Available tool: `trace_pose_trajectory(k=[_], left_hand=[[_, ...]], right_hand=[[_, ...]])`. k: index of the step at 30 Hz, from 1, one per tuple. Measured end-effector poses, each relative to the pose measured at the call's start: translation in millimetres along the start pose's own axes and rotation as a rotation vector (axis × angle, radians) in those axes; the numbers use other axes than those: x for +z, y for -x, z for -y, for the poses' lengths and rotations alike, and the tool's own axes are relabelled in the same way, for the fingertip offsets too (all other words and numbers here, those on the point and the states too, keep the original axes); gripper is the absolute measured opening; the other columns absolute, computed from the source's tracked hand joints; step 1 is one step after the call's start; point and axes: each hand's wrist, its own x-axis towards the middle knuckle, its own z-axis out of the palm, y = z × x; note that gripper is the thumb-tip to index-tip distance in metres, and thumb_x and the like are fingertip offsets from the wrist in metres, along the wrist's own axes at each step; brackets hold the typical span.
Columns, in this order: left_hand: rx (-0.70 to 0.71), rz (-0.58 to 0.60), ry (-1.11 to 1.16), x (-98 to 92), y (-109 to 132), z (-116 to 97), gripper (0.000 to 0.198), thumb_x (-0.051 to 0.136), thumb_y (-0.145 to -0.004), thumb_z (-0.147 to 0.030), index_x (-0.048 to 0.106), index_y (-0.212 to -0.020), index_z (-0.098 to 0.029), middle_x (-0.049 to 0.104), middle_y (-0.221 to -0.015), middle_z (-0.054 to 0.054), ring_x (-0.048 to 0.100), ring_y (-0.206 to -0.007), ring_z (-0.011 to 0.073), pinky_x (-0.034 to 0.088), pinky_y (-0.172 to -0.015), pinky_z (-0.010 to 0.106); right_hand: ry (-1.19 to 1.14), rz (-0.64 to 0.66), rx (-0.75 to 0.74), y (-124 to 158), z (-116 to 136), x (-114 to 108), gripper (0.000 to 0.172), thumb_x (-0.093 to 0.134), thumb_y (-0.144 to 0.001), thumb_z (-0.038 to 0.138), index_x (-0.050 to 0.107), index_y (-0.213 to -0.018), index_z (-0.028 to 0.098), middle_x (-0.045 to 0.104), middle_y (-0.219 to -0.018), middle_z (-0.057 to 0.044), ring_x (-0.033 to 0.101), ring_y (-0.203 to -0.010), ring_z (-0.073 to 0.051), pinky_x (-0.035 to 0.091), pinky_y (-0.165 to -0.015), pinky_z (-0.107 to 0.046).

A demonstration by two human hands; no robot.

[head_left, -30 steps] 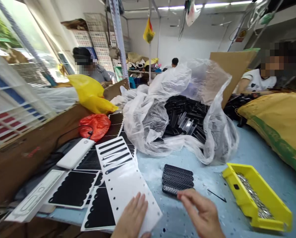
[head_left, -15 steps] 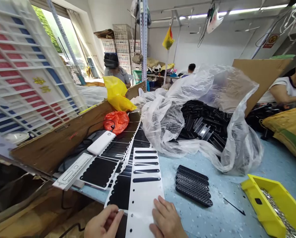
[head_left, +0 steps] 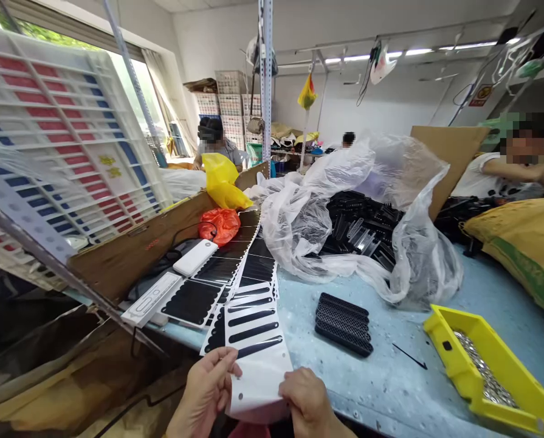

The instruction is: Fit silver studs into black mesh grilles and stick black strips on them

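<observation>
Head view, looking down at the bench: the left hand (head_left: 203,389) and the right hand (head_left: 306,403) stand apart, one at each side of a long white backing strip (head_left: 258,389), gripping its near end between them. The strip's free end runs away from the person over the bench top (head_left: 381,380) and carries a row of narrow black bars (head_left: 252,323). It lies across a stack of black scalloped sheets (head_left: 192,302).

Just beyond those sheets are a white plastic template (head_left: 151,298) and a white power bank (head_left: 195,257) with a dark cable (head_left: 187,234), then a red plastic bag (head_left: 219,226) and a yellow plastic bag (head_left: 223,188). Right of the strip sits a small stack of black mesh pieces (head_left: 343,323), with a thin black stick (head_left: 409,356) beyond it. Further right, a yellow bin (head_left: 454,356) holds a heap of small metal pieces (head_left: 484,371).

Farther up the bench, a crumpled clear plastic bag (head_left: 294,219) spills a pile of black parts (head_left: 358,228). A yellow sack (head_left: 518,243) lies at the right edge. A co-worker (head_left: 495,176) sits beyond it, and two more people (head_left: 217,146) (head_left: 348,140) are at the back of the room.
</observation>
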Motion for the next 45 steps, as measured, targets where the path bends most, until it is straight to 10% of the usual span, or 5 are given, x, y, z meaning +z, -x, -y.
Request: trace_pose_trajectory(k=[7, 15, 24, 32, 45], left_hand=[[0.022, -0.019, -0.174, -26.6, 26, 16, 0.045, 0.078, -0.059, -0.052, 0.057, -0.055, -0.012, 0.054, -0.043, -0.001, 0.040, -0.028, 0.0045, 0.019, -0.030, 0.014], [-0.238, 0.275, -0.060, -15.7, 59, 19, 0.037, 0.086, -0.051, -0.028, 0.072, -0.082, -0.012, 0.070, -0.063, 0.005, 0.064, -0.057, 0.0219, 0.051, -0.058, 0.032], [0.033, 0.260, -0.320, -4.5, 39, 6, 0.041, 0.080, -0.058, -0.048, 0.073, -0.077, -0.013, 0.069, -0.063, 0.003, 0.062, -0.057, 0.0198, 0.047, -0.051, 0.026], [0.116, 0.523, -0.259, 55.3, 18, 17, 0.034, 0.076, -0.068, -0.039, 0.073, -0.091, -0.015, 0.072, -0.079, 0.006, 0.064, -0.072, 0.0215, 0.051, -0.067, 0.031], [0.051, 0.630, -0.052, 86.6, 8, 11, 0.028, 0.071, -0.072, -0.041, 0.071, -0.076, -0.013, 0.062, -0.059, 0.002, 0.051, -0.052, 0.0106, 0.041, -0.057, 0.022]], right_hand=[[0.034, -0.201, -0.027, 15, 43, -23, 0.024, 0.042, -0.076, 0.001, 0.044, -0.061, 0.019, 0.048, -0.056, -0.001, 0.045, -0.052, -0.014, 0.029, -0.049, -0.027], [0.230, -0.057, -0.156, 44, 72, 13, 0.034, 0.050, -0.088, 0.021, 0.048, -0.054, 0.020, 0.047, -0.050, 0.001, 0.041, -0.048, -0.012, 0.030, -0.045, -0.025], [0.227, -0.085, -0.004, 34, 66, -18, 0.032, 0.052, -0.089, 0.035, 0.050, -0.060, 0.022, 0.050, -0.054, 0.001, 0.047, -0.050, -0.013, 0.035, -0.049, -0.026], [0.109, -0.282, 0.332, -4, 38, -78, 0.016, 0.050, -0.085, 0.013, 0.056, -0.071, 0.019, 0.053, -0.060, -0.001, 0.052, -0.053, -0.014, 0.040, -0.048, -0.025], [0.039, -0.312, 0.361, -23, 1, -45, 0.020, 0.058, -0.087, 0.032, 0.069, -0.098, 0.018, 0.059, -0.064, -0.003, 0.056, -0.048, -0.014, 0.047, -0.041, -0.023]])
